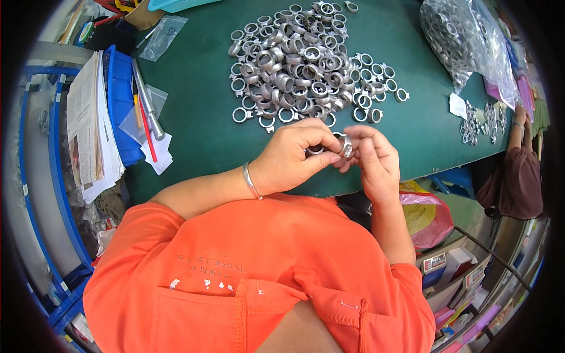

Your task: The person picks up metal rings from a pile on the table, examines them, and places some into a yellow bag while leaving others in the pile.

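A dark green work mat [200, 117] covered the bench, seen from above the person's orange shirt [259, 276]. At the far left a stack of printed papers [88, 123] leaned against a blue plastic bin [120, 112], with a grey metal rod-like tool [147, 109], a red pen [148, 138] and some clear plastic bags [162, 36] beside it.

In the middle of the mat lay a large heap of small silver metal ring clamps [306, 65], loosely piled, with single ones scattered round its edge. By the look of it most of the work remained, since the heap was big and no separate finished stack could be made out (unless the bagged ones counted).

Just below the heap, above the near edge of the mat, the left hand [291, 159], with a silver bangle [252, 181] on its wrist, was curled round a silver ring part [316, 150], pinching it between thumb and fingers. The right hand [374, 162] met it, its fingertips closed on a short silver metal sleeve [346, 146] touching that ring; the two pieces seemed to be mid-fitting.

Further right sat a clear plastic bag full of silver rings [456, 41], a small white tag [458, 106] and a few loose parts [482, 120]. At the right rim another person's arm [520, 129] reached the table.
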{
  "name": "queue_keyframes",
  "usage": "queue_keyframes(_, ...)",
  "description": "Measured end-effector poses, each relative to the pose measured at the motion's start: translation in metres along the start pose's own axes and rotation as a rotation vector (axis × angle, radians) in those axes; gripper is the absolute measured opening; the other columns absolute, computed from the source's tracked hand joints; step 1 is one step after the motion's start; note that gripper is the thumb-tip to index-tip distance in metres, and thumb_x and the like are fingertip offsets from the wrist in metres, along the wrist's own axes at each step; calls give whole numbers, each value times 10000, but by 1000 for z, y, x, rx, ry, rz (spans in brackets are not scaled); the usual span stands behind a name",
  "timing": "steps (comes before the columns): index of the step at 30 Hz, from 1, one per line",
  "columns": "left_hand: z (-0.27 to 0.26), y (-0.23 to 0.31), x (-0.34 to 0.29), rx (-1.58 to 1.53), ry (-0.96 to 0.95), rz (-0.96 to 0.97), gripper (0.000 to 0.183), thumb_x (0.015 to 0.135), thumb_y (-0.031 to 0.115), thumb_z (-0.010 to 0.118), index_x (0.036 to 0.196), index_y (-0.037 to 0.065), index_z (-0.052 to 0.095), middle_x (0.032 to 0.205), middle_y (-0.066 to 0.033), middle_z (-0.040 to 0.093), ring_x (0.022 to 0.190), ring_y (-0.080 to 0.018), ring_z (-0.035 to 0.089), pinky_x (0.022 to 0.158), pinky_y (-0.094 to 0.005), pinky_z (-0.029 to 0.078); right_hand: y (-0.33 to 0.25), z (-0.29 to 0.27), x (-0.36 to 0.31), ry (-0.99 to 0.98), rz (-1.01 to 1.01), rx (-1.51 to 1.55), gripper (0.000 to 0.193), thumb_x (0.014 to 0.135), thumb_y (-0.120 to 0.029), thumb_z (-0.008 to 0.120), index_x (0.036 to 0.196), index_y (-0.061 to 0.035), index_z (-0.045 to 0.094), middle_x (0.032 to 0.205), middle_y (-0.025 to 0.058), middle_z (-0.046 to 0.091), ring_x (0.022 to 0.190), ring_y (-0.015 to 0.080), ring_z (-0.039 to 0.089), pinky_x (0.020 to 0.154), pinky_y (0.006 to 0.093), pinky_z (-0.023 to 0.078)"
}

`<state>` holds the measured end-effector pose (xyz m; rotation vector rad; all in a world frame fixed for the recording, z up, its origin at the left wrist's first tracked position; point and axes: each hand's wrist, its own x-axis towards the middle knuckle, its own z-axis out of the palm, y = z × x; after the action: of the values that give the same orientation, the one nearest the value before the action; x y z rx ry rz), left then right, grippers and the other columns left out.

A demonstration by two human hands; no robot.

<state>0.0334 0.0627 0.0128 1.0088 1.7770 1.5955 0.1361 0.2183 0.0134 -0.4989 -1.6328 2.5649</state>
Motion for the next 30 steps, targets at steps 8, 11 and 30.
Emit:
queue_keyframes(8, -3, 11, 3, -1059, -26, -758, 214, 884, 174, 542, 1005, -2, 554, 854, -58, 572, 709, -130, 586, 499, -237, 492, -6, 7, 2, -180, -808, -671, 248, 702, 172, 529, 886, 19, 593, 897, 150, 613, 842, 218, 607, 738, 295, 496)
queue_keyframes(11, -3, 1, -2, -994, -66, -818, 187, 898, 210, 528, 944, 32, 563, 800, -45, 548, 631, -118, 544, 425, -199, 378, -8, 5, -1, -41, -631, -728, 231, 689, 170, 518, 830, 13, 613, 885, 145, 608, 801, 226, 608, 693, 286, 491)
queue_keyframes(30, -6, 11, -2, -684, -29, -627, 119, 858, 110, 596, 898, -2, 592, 749, -44, 540, 547, -81, 509, 414, -181, 351, 8, 1, 0, -53, -561, -734, 123, 730, 75, 616, 822, -6, 604, 831, 97, 618, 742, 215, 600, 651, 276, 475)
